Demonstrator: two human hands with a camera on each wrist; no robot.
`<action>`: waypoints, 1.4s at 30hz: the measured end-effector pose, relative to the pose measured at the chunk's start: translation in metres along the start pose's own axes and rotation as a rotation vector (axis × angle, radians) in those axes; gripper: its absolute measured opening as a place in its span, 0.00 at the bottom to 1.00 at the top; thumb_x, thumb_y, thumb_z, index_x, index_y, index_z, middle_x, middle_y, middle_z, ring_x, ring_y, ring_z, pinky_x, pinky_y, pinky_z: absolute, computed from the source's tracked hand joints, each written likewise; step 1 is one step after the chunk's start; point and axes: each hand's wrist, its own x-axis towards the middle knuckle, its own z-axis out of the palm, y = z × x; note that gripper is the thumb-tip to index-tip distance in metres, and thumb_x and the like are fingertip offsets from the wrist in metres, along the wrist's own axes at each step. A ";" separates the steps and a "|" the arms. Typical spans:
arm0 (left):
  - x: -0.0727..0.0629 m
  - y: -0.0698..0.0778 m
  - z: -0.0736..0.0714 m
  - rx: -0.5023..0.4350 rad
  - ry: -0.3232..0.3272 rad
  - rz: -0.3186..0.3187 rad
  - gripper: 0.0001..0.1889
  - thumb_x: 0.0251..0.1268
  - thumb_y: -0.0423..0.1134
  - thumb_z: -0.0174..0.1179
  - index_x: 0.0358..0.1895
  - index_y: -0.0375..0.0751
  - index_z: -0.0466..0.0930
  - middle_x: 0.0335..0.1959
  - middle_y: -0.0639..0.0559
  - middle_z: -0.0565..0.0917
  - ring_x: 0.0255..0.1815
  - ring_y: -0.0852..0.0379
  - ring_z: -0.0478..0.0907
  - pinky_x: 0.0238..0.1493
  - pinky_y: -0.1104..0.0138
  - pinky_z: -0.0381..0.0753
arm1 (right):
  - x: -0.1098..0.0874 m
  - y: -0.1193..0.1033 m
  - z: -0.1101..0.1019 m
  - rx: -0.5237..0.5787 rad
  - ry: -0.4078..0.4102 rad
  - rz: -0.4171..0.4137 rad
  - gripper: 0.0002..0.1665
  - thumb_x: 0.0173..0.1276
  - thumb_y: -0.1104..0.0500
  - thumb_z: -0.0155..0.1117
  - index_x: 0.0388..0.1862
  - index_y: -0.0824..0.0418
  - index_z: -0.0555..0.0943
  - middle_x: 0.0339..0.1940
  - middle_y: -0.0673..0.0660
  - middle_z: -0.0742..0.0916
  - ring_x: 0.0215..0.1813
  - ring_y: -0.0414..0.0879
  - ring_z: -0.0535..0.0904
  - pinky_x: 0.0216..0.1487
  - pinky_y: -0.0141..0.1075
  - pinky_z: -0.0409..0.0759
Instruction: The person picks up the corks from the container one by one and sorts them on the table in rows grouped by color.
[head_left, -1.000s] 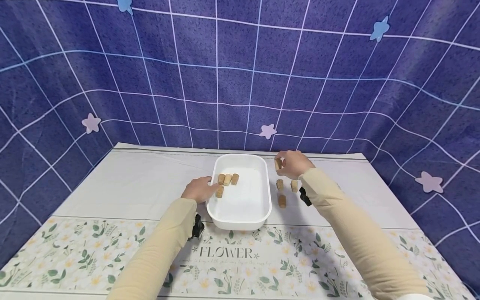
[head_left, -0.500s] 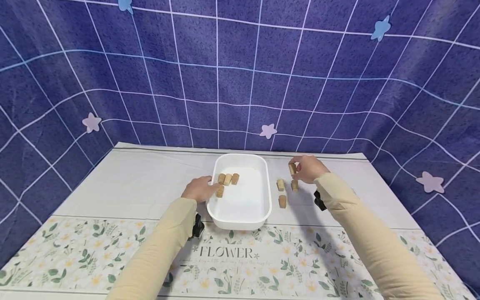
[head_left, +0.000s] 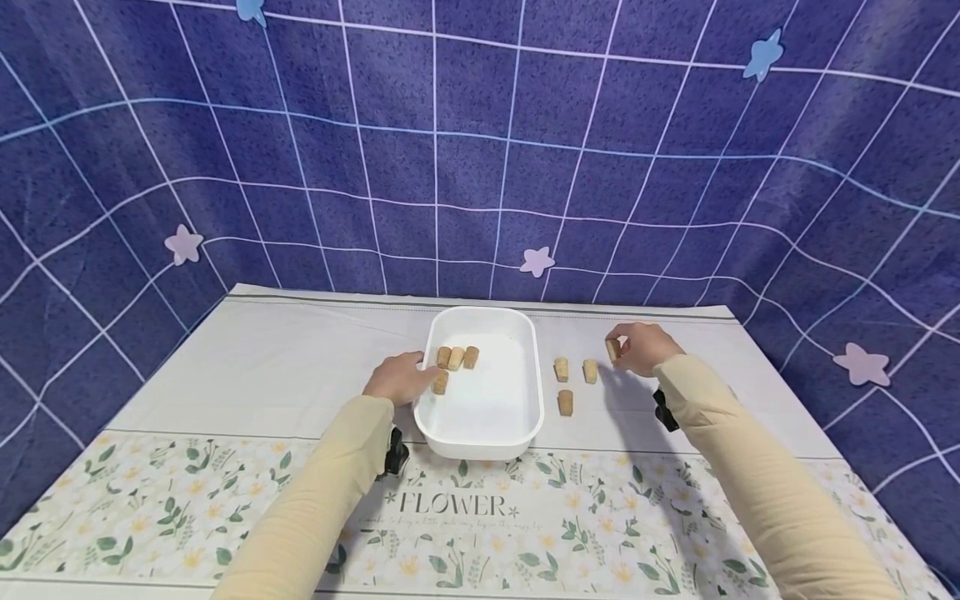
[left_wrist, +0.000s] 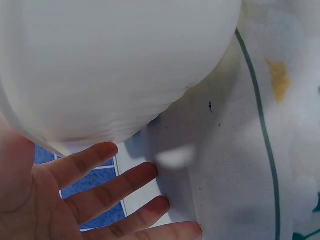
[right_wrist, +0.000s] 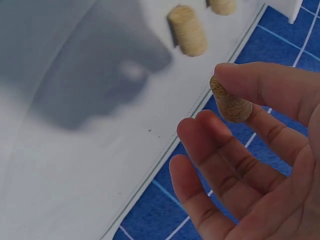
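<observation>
My right hand (head_left: 649, 348) pinches a cork (right_wrist: 232, 103) between thumb and fingers, held above the right side of the table; the other fingers are loosely bent. Just left of it, a pale cork (head_left: 590, 372), a second pale cork (head_left: 562, 370) and a darker cork (head_left: 566, 403) rest on the tabletop. My left hand (head_left: 398, 379) holds the left rim of a white plastic tub (head_left: 480, 450), thumb over the edge and fingers along the outer wall. Several corks (head_left: 457, 358) lie inside the tub, near its left wall, close to my thumb.
A white cloth (head_left: 300, 367) with a floral, lettered front band (head_left: 247, 500) covers the table. Behind and at both sides hangs a blue gridded curtain (head_left: 480, 175) with star shapes. The tub stands at the table's middle.
My right hand has moved right and slightly nearer with its cork, away from the tub and past the corks on the table. My left hand and the tub have stayed put.
</observation>
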 end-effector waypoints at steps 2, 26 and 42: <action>0.000 0.000 0.000 0.003 0.001 0.001 0.30 0.76 0.48 0.48 0.72 0.32 0.69 0.53 0.36 0.84 0.42 0.47 0.83 0.48 0.56 0.82 | 0.000 0.004 0.002 -0.007 0.000 0.005 0.27 0.59 0.65 0.72 0.58 0.69 0.80 0.37 0.62 0.87 0.40 0.55 0.81 0.46 0.49 0.79; 0.000 0.001 0.001 -0.004 0.014 -0.005 0.29 0.76 0.48 0.49 0.72 0.32 0.70 0.53 0.36 0.84 0.44 0.46 0.84 0.49 0.56 0.82 | 0.006 0.034 0.031 -0.041 -0.041 0.061 0.25 0.53 0.66 0.67 0.53 0.67 0.82 0.33 0.57 0.85 0.33 0.51 0.75 0.37 0.41 0.74; -0.002 0.002 0.002 0.005 0.018 -0.013 0.29 0.76 0.48 0.49 0.73 0.33 0.69 0.55 0.36 0.84 0.47 0.45 0.83 0.53 0.54 0.81 | 0.005 0.033 0.035 -0.034 -0.042 0.074 0.28 0.52 0.67 0.72 0.55 0.69 0.81 0.35 0.59 0.86 0.35 0.52 0.78 0.40 0.44 0.77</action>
